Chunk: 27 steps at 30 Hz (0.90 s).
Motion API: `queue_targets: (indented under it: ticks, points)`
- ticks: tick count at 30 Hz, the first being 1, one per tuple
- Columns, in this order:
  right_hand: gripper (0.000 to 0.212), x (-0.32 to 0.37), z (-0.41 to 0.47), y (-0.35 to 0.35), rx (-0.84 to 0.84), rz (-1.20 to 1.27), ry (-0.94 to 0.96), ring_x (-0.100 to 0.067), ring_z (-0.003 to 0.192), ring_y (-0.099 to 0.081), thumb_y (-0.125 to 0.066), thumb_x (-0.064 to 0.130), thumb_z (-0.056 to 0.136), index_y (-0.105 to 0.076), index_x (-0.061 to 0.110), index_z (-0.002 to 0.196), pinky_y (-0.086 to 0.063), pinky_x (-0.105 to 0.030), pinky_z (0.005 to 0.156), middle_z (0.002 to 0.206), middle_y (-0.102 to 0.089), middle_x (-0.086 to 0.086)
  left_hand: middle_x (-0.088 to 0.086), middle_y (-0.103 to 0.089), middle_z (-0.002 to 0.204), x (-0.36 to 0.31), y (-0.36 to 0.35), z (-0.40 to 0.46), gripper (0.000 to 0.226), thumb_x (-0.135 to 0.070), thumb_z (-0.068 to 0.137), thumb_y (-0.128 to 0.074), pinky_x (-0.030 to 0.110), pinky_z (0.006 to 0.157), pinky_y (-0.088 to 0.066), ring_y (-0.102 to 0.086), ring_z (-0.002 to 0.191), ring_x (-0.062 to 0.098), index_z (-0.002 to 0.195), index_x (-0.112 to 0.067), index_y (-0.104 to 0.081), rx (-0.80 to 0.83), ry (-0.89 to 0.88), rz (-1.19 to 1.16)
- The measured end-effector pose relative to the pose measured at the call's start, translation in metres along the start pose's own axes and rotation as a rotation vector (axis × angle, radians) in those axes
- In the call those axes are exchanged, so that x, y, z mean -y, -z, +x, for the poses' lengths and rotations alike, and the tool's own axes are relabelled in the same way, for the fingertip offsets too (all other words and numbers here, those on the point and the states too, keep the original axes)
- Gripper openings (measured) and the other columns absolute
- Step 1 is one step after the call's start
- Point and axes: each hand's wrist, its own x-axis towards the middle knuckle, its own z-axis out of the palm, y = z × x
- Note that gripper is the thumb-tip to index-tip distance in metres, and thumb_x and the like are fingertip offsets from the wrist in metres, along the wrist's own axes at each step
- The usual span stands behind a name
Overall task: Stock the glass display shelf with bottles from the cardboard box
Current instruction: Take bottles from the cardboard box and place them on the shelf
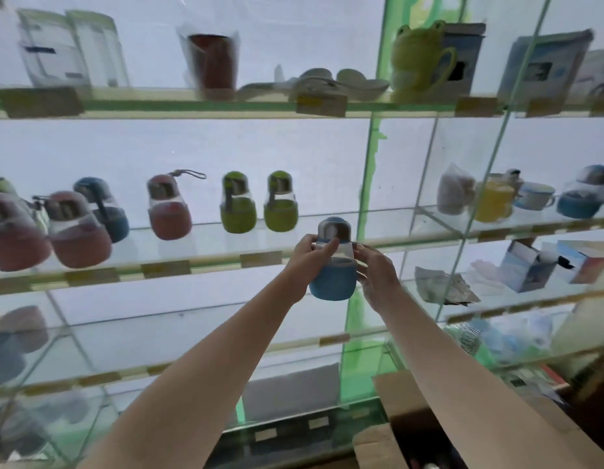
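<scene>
Both arms reach up; the left hand [309, 257] and right hand [375, 270] grasp a blue bottle [333, 262] upright before the glass shelf [205, 262].

Clear bottle [333, 262] in matt blue sleeve; glossy glass shelf [205, 262].

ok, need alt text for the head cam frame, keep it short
Both hands, left hand and right hand, hold a round blue-sleeved glass bottle up at the front edge of a glass display shelf. Red, blue and green bottles of the same shape already stand on that shelf, and an open cardboard box sits at lower right.
</scene>
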Motion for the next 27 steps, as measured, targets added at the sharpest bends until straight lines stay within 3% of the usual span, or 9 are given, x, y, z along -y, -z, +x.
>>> queue_targets:
  ticks: [3, 7, 12, 16, 19, 24, 27]
  points:
    - [0.018, -0.003, 0.007, -0.044, 0.040, -0.009, 0.038, -0.014, 0.072, -0.068, -0.055, 0.010, 0.093, -0.072, 0.013, 0.095, -0.050, -0.025, 0.066, 0.085, -0.074, -0.001, 0.008, -0.067, 0.102, -0.023, 0.045, 0.002, 0.044, -0.038, 0.088, -0.073, 0.036, 0.078, -0.055, -0.066, 0.091, 0.024, 0.117, -0.009, -0.058, -0.001, -0.045, -0.009]
    - [0.014, -0.009, 0.013, -0.114, 0.112, -0.031, 0.077, -0.016, 0.073, -0.066, -0.057, 0.011, 0.093, -0.071, 0.011, 0.095, -0.050, -0.025, 0.065, 0.086, -0.073, -0.003, 0.017, -0.068, 0.115, -0.048, 0.115, 0.007, 0.042, -0.038, 0.086, -0.075, 0.049, 0.091, -0.055, -0.068, 0.105, 0.034, 0.113, -0.009, -0.059, -0.004, -0.099, -0.033]
    - [0.015, -0.023, 0.018, -0.198, 0.177, -0.056, 0.096, -0.017, 0.080, -0.070, -0.060, 0.017, 0.094, -0.072, 0.010, 0.100, -0.054, -0.026, 0.067, 0.093, -0.074, -0.006, 0.016, -0.068, 0.115, -0.057, 0.195, 0.010, 0.050, -0.040, 0.084, -0.076, 0.050, 0.094, -0.055, -0.068, 0.106, 0.033, 0.118, -0.008, -0.058, -0.061, -0.132, -0.003]
    - [0.017, -0.039, 0.027, -0.250, 0.131, -0.075, 0.094, -0.021, 0.084, -0.064, -0.060, 0.017, 0.096, -0.071, 0.006, 0.103, -0.052, -0.032, 0.077, 0.092, -0.069, -0.007, 0.005, -0.071, 0.101, -0.054, 0.251, 0.014, 0.045, -0.040, 0.084, -0.077, 0.042, 0.089, -0.055, -0.070, 0.100, 0.027, 0.114, -0.011, -0.061, -0.148, -0.136, 0.016]
    - [0.023, -0.050, 0.029, -0.281, 0.132, -0.107, 0.082, -0.021, 0.085, -0.063, -0.060, 0.021, 0.096, -0.070, 0.005, 0.109, -0.051, -0.033, 0.079, 0.094, -0.069, -0.007, 0.009, -0.067, 0.111, -0.052, 0.286, 0.021, 0.047, -0.042, 0.083, -0.077, 0.041, 0.088, -0.055, -0.066, 0.104, 0.025, 0.117, -0.015, -0.060, -0.208, -0.138, 0.096]
    - [0.013, -0.067, 0.031, -0.327, 0.121, -0.258, 0.133, -0.017, 0.082, -0.060, -0.060, 0.022, 0.096, -0.071, 0.016, 0.100, -0.043, -0.030, 0.068, 0.092, -0.069, -0.001, -0.002, -0.061, 0.100, -0.046, 0.327, 0.037, 0.021, -0.032, 0.088, -0.074, 0.022, 0.070, -0.048, -0.062, 0.092, 0.014, 0.100, -0.026, -0.058, -0.196, -0.210, 0.158]
    - [0.016, -0.075, 0.034, -0.343, 0.145, -0.304, 0.151, -0.019, 0.087, -0.061, -0.056, 0.021, 0.099, -0.068, 0.016, 0.107, -0.046, -0.031, 0.069, 0.102, -0.069, -0.005, 0.000, -0.060, 0.104, -0.040, 0.340, 0.044, 0.026, -0.027, 0.089, -0.073, 0.028, 0.073, -0.053, -0.063, 0.096, 0.018, 0.107, -0.022, -0.055, -0.183, -0.198, 0.101]
